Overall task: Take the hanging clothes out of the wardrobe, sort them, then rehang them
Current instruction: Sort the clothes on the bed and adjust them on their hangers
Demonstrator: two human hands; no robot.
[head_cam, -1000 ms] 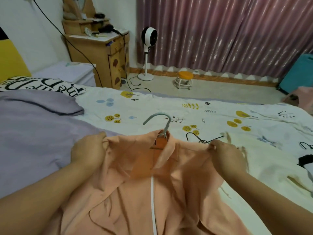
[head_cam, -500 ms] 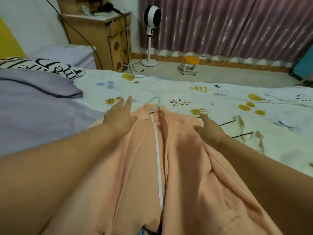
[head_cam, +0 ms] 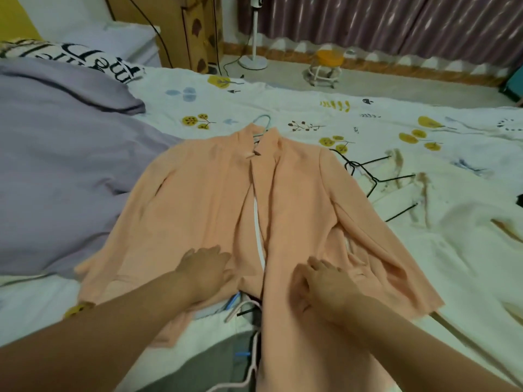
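Observation:
An orange jacket (head_cam: 203,199) lies spread front-up on the bed, still on a pale blue hanger (head_cam: 261,124) whose hook sticks out past the collar. My left hand (head_cam: 203,270) rests flat on the jacket's left front panel near the hem. On the right front panel, beside the white edge strip, my right hand (head_cam: 319,281) presses down with its fingers bent. Under the jacket's hem lie more hangers (head_cam: 240,306) and a grey garment (head_cam: 198,369). A cream garment (head_cam: 452,244) lies to the right.
The white patterned bedsheet (head_cam: 283,106) covers the bed, with a purple blanket (head_cam: 56,154) on the left. Black wire hangers (head_cam: 376,179) lie right of the jacket. Beyond the bed stand a wooden dresser (head_cam: 192,32), a fan stand (head_cam: 253,62) and a small orange stool (head_cam: 328,66).
Both hands have slid from the jacket's shoulders down to its lower front panels. The jacket now lies flat and spread out. The view has tilted downward.

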